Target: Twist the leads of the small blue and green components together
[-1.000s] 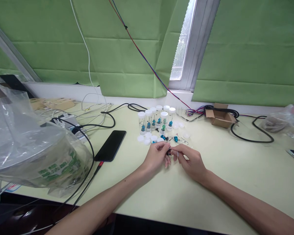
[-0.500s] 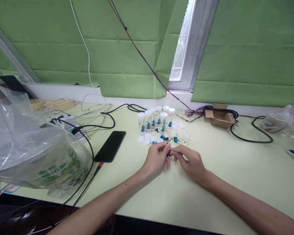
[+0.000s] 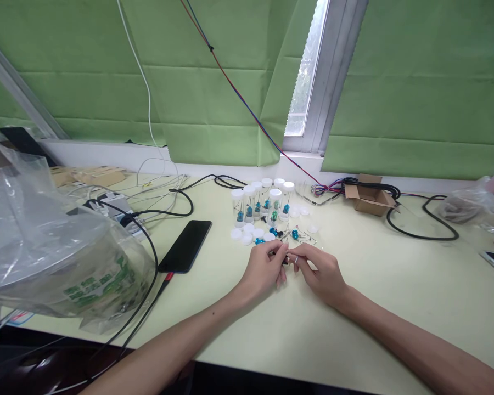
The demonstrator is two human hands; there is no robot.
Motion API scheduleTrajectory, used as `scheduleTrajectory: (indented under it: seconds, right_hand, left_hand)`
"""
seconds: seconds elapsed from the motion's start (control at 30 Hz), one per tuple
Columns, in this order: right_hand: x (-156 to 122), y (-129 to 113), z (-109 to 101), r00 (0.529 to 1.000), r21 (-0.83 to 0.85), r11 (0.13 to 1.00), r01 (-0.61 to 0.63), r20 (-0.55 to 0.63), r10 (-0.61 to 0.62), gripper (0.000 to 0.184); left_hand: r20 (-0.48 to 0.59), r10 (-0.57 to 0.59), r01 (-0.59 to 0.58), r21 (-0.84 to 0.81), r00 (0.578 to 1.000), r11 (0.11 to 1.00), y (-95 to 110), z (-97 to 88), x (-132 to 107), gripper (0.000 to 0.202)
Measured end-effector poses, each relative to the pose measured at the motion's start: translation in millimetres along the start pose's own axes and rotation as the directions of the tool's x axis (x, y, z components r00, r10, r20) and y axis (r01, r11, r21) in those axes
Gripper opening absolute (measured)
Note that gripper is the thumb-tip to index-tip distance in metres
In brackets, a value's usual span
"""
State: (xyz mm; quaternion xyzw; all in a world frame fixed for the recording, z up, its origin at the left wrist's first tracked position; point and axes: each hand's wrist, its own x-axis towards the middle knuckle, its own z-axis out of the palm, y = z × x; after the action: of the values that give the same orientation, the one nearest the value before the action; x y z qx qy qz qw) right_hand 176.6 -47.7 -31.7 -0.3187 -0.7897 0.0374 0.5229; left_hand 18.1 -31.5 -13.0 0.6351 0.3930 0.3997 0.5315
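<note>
My left hand (image 3: 264, 269) and my right hand (image 3: 319, 271) meet fingertip to fingertip over the pale yellow-green table (image 3: 395, 285). Both pinch a small dark part (image 3: 285, 258) with a thin metal lead between them. Just beyond the fingers lie loose blue parts (image 3: 294, 234) with wire leads and several white caps (image 3: 247, 236). Behind those stand several clear vials (image 3: 261, 200) with white lids, each with a blue or green part inside.
A black phone (image 3: 185, 245) lies left of my hands, plugged into a black cable (image 3: 148, 263). A large plastic bag (image 3: 53, 247) fills the left side. An open cardboard box (image 3: 368, 195) and coiled black cables (image 3: 424, 219) sit at the back right under green blinds.
My hands have stayed together at the same spot; the fingers shifted slightly around the small part. Nothing else moved.
</note>
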Motion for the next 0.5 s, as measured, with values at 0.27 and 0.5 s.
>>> scheduleTrajectory:
  seconds: [0.27,0.5]
  right_hand:
    - [2.7,-3.2,-0.4,1.0,-0.029,1.0,-0.003,-0.01,0.003,0.018]
    - [3.1,-4.0,-0.6,1.0,-0.029,1.0,-0.001,-0.015,0.001,0.013]
  left_hand:
    - [0.009,0.022,-0.022,0.041,1.0,0.999,0.8,-0.4,-1.2,0.04]
    - [0.015,-0.002,0.001,0.044,1.0,0.999,0.4,-0.1,-1.9,0.042]
